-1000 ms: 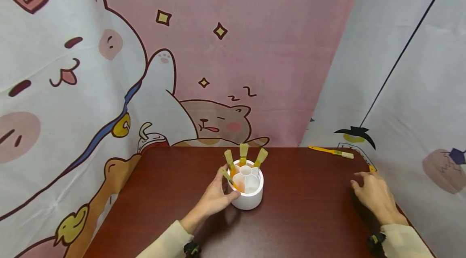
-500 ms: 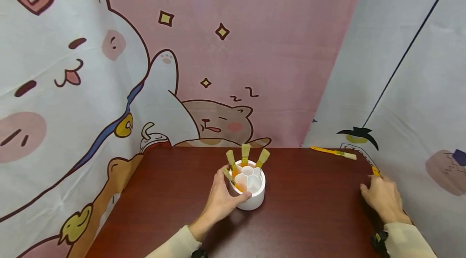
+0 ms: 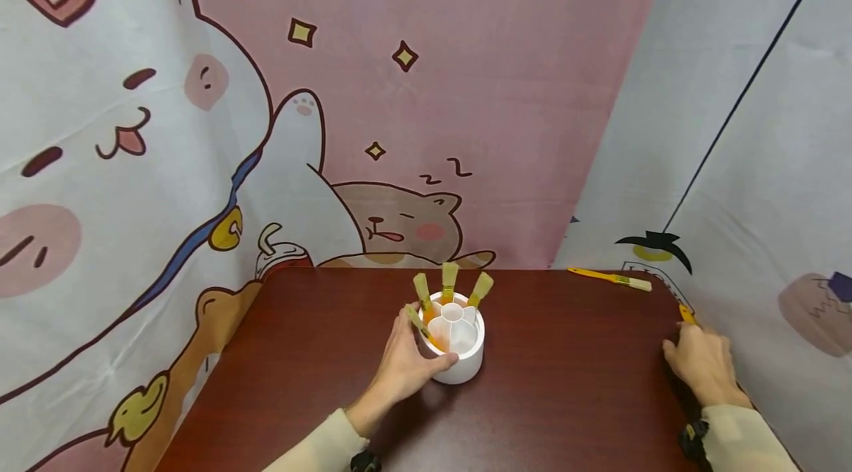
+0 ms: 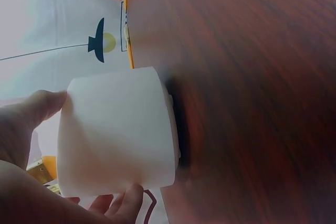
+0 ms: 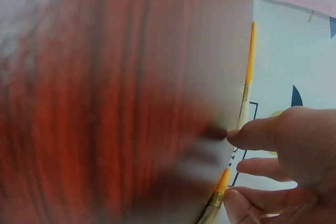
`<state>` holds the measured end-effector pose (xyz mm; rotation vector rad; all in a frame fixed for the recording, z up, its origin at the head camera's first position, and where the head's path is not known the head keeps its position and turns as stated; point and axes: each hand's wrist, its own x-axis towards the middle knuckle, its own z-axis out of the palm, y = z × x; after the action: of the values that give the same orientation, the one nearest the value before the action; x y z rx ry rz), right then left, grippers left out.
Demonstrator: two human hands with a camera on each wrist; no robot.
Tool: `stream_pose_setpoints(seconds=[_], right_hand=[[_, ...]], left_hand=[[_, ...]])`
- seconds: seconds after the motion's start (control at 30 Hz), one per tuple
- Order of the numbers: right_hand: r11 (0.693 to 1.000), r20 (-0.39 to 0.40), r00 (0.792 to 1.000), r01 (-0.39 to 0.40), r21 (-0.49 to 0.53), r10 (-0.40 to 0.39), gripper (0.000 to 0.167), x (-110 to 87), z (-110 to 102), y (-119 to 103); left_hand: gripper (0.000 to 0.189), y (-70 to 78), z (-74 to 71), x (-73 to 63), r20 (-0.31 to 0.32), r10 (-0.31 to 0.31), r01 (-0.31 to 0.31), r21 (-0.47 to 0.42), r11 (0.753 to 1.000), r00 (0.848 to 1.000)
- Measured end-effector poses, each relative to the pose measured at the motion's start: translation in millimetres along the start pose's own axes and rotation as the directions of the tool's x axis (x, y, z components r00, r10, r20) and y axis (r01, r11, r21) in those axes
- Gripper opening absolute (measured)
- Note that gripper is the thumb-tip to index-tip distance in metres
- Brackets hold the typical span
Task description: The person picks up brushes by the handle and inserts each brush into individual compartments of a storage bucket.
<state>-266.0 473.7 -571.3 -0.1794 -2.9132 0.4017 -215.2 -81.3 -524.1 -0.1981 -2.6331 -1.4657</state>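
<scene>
My left hand (image 3: 404,361) grips a white round brush pot (image 3: 467,365), thumb near its front rim and fingers round the far left side. The pot stands upright on the table and has petal-shaped compartments. Several flat paintbrushes (image 3: 449,280) stand in it, bristles up, along the back and left. At the table's right edge, my right hand (image 3: 702,361) is at another paintbrush (image 5: 223,182) lying flat. In the right wrist view fingertips touch its orange handle, while the thumb rests apart, close over the table. In the head view the hand hides most of this brush.
A further yellow-handled paintbrush (image 3: 609,277) lies along the back right edge of the dark red wooden table (image 3: 566,398). Cloth with cartoon cats (image 3: 413,228) hangs right behind the table and along both sides.
My right hand has moved slightly right and down onto the paintbrush at the edge, its fingers now lower over it. My left thumb has shifted further across the pot's front.
</scene>
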Motion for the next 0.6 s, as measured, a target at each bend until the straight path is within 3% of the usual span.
stream_pose_setpoints(seconds=[0.27, 0.43, 0.6], right_hand=[[0.997, -0.064, 0.996, 0.065, 0.031, -0.063, 0.042, -3.0, 3.4, -5.7], [0.987, -0.084, 0.986, 0.150, 0.054, -0.145, 0.039, -5.6, 5.2, -15.3], [0.971, -0.039, 0.975, 0.223, 0.084, -0.221, 0.040, -4.6, 5.5, -24.3]], left_hand=[[0.121, -4.3, -4.6, 4.4, 0.047, 0.003, -0.002, -0.026, 1.000, 0.999], [0.118, -5.5, -7.7, 5.6, 0.078, 0.013, -0.010, -0.040, 0.999, 0.997], [0.119, -6.6, -8.6, 6.5, 0.092, 0.013, -0.011, -0.024, 1.000, 0.996]])
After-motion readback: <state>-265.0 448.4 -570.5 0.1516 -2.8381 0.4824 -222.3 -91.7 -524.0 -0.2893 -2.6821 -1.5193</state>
